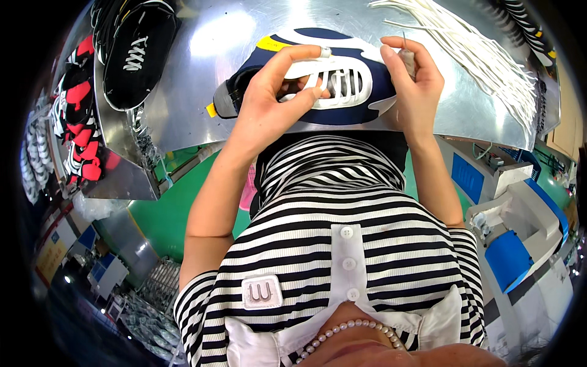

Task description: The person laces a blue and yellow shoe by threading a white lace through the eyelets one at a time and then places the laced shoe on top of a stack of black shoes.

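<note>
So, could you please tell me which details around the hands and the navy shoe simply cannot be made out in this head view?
- Navy shoe: its near side is hidden by the left hand and the table edge.
- Thin tool in the right hand: mostly wrapped by the fingers; its kind is unclear.
- White laces: the far ends are cut off by the top edge.
- Black shoes: bent and partly cut off near the fisheye rim.

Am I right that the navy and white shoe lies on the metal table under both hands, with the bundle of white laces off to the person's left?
Not quite: the bundle of white laces lies to the person's right, as the head view shows. The navy and white shoe does lie on the metal table under the left hand and right hand.
</note>
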`<action>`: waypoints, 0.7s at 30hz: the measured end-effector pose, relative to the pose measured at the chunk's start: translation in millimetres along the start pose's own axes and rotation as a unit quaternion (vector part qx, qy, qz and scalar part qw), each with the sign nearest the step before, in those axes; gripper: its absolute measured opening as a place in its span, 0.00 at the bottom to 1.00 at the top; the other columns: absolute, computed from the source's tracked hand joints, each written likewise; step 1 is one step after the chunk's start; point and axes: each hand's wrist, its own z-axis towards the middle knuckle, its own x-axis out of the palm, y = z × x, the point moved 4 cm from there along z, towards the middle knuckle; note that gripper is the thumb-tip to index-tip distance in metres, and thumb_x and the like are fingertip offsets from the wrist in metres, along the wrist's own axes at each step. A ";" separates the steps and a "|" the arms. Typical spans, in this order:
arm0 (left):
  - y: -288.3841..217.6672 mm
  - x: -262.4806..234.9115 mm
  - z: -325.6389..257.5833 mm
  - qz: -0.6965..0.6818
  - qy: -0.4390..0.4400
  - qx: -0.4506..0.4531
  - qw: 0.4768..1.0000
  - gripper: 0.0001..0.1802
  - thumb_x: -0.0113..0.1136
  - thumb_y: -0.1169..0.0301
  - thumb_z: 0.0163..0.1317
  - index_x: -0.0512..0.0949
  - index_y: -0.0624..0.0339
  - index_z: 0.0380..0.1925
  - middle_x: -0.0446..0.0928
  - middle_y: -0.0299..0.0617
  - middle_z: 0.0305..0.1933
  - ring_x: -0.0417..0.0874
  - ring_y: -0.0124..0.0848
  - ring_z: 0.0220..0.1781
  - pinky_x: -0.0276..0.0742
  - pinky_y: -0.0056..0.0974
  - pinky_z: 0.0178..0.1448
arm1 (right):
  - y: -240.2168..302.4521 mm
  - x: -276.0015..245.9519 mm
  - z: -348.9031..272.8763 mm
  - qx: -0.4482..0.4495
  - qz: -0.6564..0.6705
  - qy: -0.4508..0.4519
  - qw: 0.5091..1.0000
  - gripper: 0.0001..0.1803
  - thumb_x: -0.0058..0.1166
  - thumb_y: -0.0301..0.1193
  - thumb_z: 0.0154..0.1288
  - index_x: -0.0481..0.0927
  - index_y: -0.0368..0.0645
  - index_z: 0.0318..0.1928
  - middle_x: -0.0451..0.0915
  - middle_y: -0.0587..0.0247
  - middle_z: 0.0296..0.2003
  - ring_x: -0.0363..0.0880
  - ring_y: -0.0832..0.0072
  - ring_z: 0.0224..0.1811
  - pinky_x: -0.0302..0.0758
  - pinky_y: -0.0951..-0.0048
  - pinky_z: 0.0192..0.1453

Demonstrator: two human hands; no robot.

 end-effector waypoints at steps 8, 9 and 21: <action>5.5 8.2 8.0 0.018 -0.003 0.003 1.000 0.23 0.59 0.76 0.65 0.69 0.64 0.59 0.80 0.42 0.47 0.82 0.25 0.45 0.76 0.31 0.52 | 23.8 35.5 -17.5 -0.269 -0.231 0.151 0.923 0.17 0.65 0.20 0.47 0.83 0.51 0.40 0.78 0.70 0.23 0.76 0.74 0.20 0.70 0.75 0.22; 4.6 7.4 10.0 0.002 -0.007 -0.006 1.000 0.22 0.58 0.76 0.65 0.69 0.64 0.59 0.80 0.41 0.46 0.81 0.25 0.45 0.77 0.31 0.51 | 23.6 34.6 -15.0 -0.252 -0.221 0.147 0.930 0.16 0.65 0.21 0.47 0.84 0.50 0.39 0.78 0.69 0.23 0.76 0.74 0.19 0.70 0.75 0.22; -5.1 -2.5 6.1 0.184 -0.053 0.058 0.980 0.18 0.57 0.71 0.68 0.69 0.62 0.57 0.82 0.52 0.40 0.85 0.44 0.43 0.78 0.39 0.47 | 22.9 21.5 -48.9 -0.127 -0.109 0.252 0.953 0.11 0.63 0.20 0.55 0.86 0.44 0.40 0.80 0.64 0.25 0.75 0.78 0.20 0.68 0.77 0.23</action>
